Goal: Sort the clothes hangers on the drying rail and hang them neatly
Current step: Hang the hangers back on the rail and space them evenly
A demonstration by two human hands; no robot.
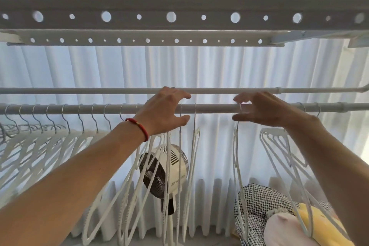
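White hangers [40,146] hook along the grey drying rail [211,108], bunched at its left.

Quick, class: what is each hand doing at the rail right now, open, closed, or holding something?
Left hand: open, fingers spread around the rail, gripping nothing.
Right hand: fingers and thumb pinch a hanger hook on the rail.

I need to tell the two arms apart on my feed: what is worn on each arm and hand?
Both forearms are bare, with no sleeves or gloves. The left hand has a red cord bracelet at the wrist. The right hand shows nothing worn, no rings visible.
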